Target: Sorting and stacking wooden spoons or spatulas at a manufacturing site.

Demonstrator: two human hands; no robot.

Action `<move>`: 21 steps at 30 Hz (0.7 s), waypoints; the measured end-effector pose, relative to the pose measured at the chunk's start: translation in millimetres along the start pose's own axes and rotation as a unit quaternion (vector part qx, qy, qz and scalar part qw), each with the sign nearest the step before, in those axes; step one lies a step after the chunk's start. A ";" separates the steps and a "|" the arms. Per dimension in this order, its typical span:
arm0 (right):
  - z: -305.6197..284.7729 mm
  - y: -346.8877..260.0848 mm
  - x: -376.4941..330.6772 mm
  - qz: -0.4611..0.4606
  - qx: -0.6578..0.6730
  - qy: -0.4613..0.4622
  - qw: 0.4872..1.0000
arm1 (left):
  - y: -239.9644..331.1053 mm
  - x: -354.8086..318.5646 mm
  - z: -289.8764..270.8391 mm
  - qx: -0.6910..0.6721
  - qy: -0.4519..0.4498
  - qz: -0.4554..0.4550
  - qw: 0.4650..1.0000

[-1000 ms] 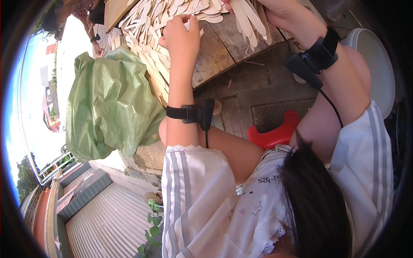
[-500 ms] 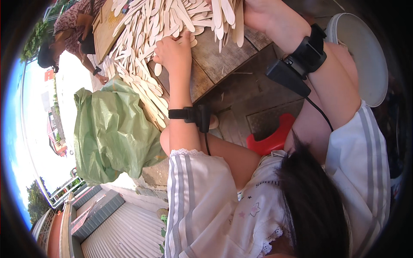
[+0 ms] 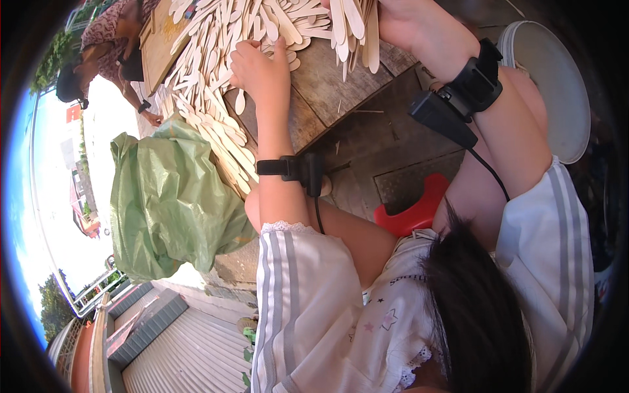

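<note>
Dozens of flat wooden sticks (image 3: 216, 78), pale and smooth with rounded ends, heaped across the rough plank surface (image 3: 327, 85) and spilling past its near edge. Closer to the pile than half a second ago: left hand (image 3: 259, 65) now resting on the heap near the surface's middle, fingers curled, apparently pinching one stick, though hard to confirm. Right hand (image 3: 400, 23) at the far edge, closed around a fanned bundle of sticks (image 3: 357, 29). Crinkled green plastic bag (image 3: 167, 196) slumped beside the left edge.
</note>
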State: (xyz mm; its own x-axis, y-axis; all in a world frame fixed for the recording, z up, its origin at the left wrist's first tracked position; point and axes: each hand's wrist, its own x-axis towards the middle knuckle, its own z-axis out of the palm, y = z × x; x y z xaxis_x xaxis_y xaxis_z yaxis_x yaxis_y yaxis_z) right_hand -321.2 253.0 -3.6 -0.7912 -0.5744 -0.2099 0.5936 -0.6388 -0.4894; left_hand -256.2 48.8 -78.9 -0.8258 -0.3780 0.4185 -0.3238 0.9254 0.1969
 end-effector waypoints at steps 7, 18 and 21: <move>4.5 -1.7 -4.4 0.010 0.016 -0.022 1.000 | -2.7 16.9 -10.5 -0.027 0.120 0.093 0.988; 21.0 19.9 -1.2 -0.270 -0.423 -0.142 0.853 | -16.1 -2.0 -61.8 -0.367 0.141 -0.027 0.919; 16.2 21.1 -3.2 -0.201 -0.427 -0.219 0.854 | 12.7 -4.0 -61.9 -0.556 0.023 -0.045 0.829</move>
State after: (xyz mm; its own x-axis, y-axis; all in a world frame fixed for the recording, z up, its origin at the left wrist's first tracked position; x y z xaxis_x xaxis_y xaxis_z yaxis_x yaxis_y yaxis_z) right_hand -303.8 233.1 0.5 -0.6641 -0.6525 0.3650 -0.1848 -0.3298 -0.9258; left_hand -228.4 60.5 -23.2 -0.7943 -0.4684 0.3869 0.2651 0.3058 0.9145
